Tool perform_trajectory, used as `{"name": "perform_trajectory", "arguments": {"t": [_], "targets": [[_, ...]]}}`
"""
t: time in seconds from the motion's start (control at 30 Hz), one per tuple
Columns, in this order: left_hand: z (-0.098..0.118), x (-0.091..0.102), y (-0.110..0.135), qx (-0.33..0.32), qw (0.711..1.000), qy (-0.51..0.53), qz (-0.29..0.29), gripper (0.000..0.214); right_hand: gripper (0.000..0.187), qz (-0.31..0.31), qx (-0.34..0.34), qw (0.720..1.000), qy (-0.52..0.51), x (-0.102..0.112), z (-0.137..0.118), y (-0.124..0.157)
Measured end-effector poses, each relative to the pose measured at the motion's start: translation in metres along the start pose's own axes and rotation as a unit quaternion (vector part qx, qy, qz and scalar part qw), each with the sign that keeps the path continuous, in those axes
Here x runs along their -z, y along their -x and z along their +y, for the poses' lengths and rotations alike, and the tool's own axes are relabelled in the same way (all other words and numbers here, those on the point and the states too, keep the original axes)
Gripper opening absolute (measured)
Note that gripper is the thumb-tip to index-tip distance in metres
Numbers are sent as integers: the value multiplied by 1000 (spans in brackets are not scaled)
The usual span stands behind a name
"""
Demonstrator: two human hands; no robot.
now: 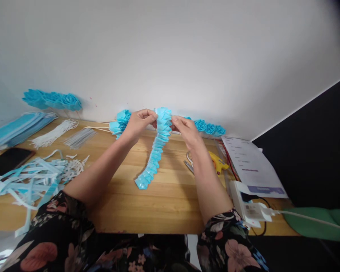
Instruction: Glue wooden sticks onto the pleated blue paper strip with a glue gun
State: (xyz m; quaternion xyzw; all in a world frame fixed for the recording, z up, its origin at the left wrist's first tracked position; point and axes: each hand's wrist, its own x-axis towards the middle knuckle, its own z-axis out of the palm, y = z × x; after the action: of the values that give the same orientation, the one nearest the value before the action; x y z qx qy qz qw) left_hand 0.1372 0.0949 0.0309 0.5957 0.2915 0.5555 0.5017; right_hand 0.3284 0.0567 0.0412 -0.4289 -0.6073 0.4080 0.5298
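Note:
A long light-blue folded strip (155, 151) with zigzag, overlapping pleats hangs above the table, curving down and to the left. My left hand (141, 122) pinches its upper left edge between thumb and fingers. On the opposite edge, the fingers of my right hand (184, 128) are closed at the strip's upper right side. Behind my left hand lies a bunch of blue fabric flowers (121, 122) on thin sticks. More blue flowers (208, 127) rest against the wall behind my right hand.
Blue face masks (25, 126), white ear loops (55, 133), grey wires (81, 138), a dark phone (10, 160) and cut scraps (31, 177) lie left. Scissors (189, 165), a yellow glue gun (219, 163), a printed sheet (252, 166) and a power strip (243, 204) lie right.

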Motion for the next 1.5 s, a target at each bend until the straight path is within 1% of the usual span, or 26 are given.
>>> {"name": "perform_trajectory", "arguments": {"t": [0.07,0.13,0.2,0.27,0.37,0.43,0.6,0.67,0.73,0.8,0.9,0.97,1.1,1.27,1.4,1.5], "targets": [[-1,1,0,-2,1000,14,-12,29,43,11,8,999,36,0,2,-1],[-2,0,0,2,998,41,-40,34,40,36,12,998,55,0,6,-2],[-3,0,0,13,995,66,-69,40,38,52,5,997,54,0,8,-4],[-2,0,1,16,995,54,-82,42,37,53,-1,997,48,1,9,-4],[0,0,2,7,998,-15,-68,39,34,47,12,998,37,0,8,-3],[2,0,3,8,998,-31,-54,37,34,39,22,999,30,-1,7,-3],[2,1,2,17,999,0,-42,35,43,41,6,999,6,-1,1,-1],[1,2,2,16,999,5,-32,35,47,31,0,1000,-1,-1,-2,0],[0,3,1,12,1000,5,-27,37,48,11,-1,1000,13,-1,-4,1],[-2,3,-1,9,999,12,-34,39,45,5,4,999,36,0,-5,1],[-5,3,-2,31,997,55,-48,47,44,29,14,998,57,1,-4,0],[-6,2,-2,42,995,65,-55,50,44,41,16,997,64,2,-4,-1],[-6,1,0,12,997,37,-62,37,40,43,15,996,72,2,-3,-1],[-6,-2,-1,4,998,53,-38,31,35,31,14,998,54,1,-2,-1],[-5,-1,-2,-2,998,63,-18,31,42,26,-3,1000,16,1,-3,0],[-7,0,-3,2,997,79,-4,32,48,5,-7,1000,-2,1,-3,1]]}}
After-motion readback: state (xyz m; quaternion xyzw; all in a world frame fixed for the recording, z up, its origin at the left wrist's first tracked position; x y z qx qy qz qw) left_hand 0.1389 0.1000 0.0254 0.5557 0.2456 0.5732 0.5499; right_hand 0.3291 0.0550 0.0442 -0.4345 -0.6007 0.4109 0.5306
